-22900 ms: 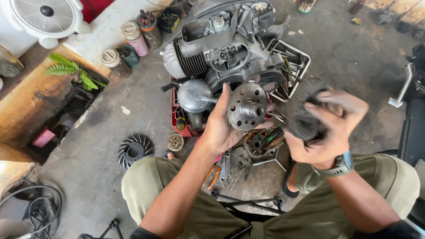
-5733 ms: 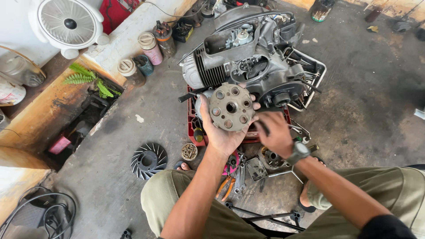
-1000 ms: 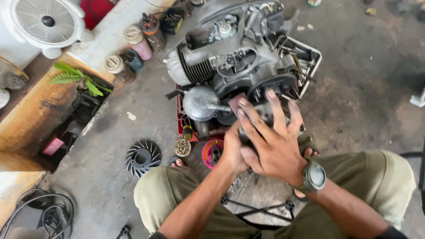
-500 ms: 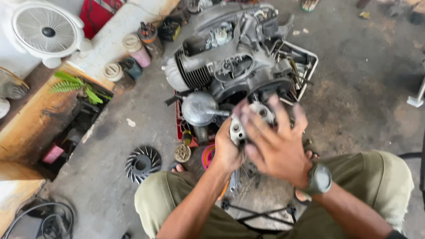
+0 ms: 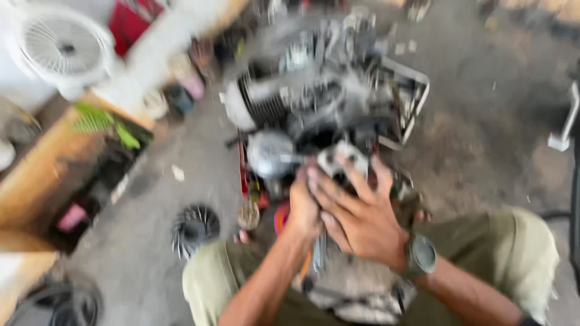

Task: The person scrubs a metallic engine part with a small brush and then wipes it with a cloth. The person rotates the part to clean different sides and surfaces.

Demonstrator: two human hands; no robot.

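Bare forearms, dark wristwatch (image 5: 421, 256) on the right wrist, olive-green trousers (image 5: 519, 253), blurred
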